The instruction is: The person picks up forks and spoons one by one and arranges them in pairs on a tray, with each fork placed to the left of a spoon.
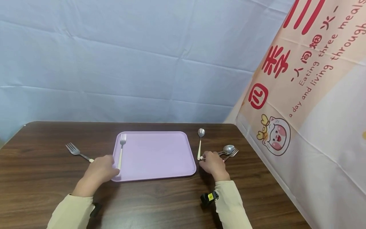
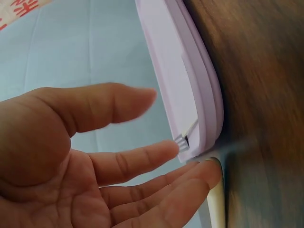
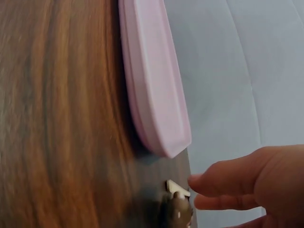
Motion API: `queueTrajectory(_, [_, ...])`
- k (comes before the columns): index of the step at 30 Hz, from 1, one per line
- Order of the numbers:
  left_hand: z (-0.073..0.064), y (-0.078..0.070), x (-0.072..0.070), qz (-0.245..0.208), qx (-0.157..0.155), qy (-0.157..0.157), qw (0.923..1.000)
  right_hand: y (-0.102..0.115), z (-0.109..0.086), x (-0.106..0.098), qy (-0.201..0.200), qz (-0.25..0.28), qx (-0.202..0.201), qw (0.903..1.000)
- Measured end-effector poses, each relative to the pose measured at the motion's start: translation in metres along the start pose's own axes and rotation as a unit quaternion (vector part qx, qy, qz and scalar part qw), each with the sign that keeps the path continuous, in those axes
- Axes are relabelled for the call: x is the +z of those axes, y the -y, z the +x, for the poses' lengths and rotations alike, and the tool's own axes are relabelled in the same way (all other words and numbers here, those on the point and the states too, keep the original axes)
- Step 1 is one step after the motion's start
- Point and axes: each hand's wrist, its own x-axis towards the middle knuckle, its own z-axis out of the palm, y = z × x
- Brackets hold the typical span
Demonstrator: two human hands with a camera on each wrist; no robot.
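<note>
A lilac tray (image 1: 157,156) lies on the table with a fork (image 1: 120,156) along its left side. My left hand (image 1: 100,170) hovers at the tray's left edge, thumb and fingers spread with nothing between them. Its lower fingertips are close to the pale handle of another fork (image 1: 75,150), which lies left of the tray. Right of the tray, my right hand (image 1: 213,164) is low over a spoon (image 1: 228,149) and a fork (image 1: 234,153), covering parts of their handles. In the right wrist view, its thumb and fingers are extended beside the handle ends.
A second spoon (image 1: 201,135) lies between the tray and the right-hand cutlery, bowl toward the back. The brown wooden table (image 1: 160,200) ends at a pale blue cloth (image 1: 137,70) behind. A printed cloth (image 1: 320,127) hangs along the right side.
</note>
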Motion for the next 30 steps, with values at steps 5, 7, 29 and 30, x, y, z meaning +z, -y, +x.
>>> queueTrajectory(5, [0.001,0.0,0.001,0.002,-0.006,0.003,1.0,-0.005,0.003,0.001,-0.018,0.01,-0.009,0.9997])
queueTrajectory(7, [0.002,0.001,0.003,0.001,-0.009,0.003,1.0,-0.008,0.005,0.002,-0.027,0.008,-0.013,0.9995])
queueTrajectory(29, [0.006,0.007,0.006,0.006,-0.005,0.008,0.9999,-0.013,0.022,0.002,-0.013,0.031,0.01,0.9994])
queueTrajectory(30, [0.006,0.007,0.006,0.004,-0.006,0.009,0.9999,-0.013,0.024,0.002,-0.009,0.03,0.005,0.9995])
